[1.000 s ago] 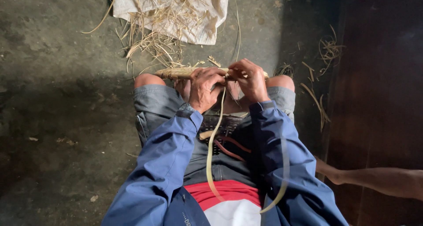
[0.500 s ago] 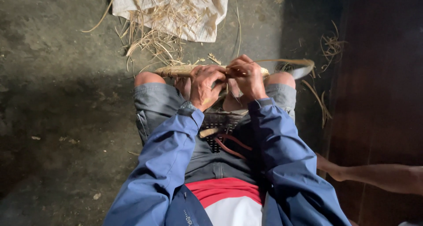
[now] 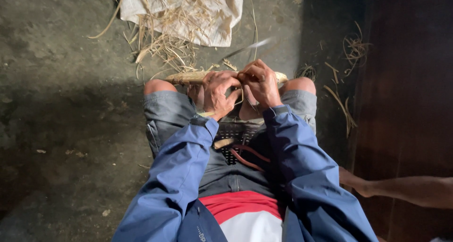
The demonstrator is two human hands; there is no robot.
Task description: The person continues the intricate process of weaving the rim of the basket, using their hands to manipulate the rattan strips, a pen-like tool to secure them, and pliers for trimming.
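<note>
The bound bundle of pale fibre (image 3: 188, 77) lies across the knees, far edge of the lap, its left end jutting free. The left hand (image 3: 218, 93) is closed over its middle; loosen that grip and I judge the wrapping could slacken. Just right, the right hand (image 3: 261, 84) pinches a thin strip (image 3: 250, 47), blurred, whipping up and away; it could snap or slip from the fingers. Loose straw (image 3: 165, 48) on the cloth (image 3: 207, 20) beyond might snag it.

Motion-blurred strip (image 3: 250, 47) above right hand (image 3: 261, 84)
</note>
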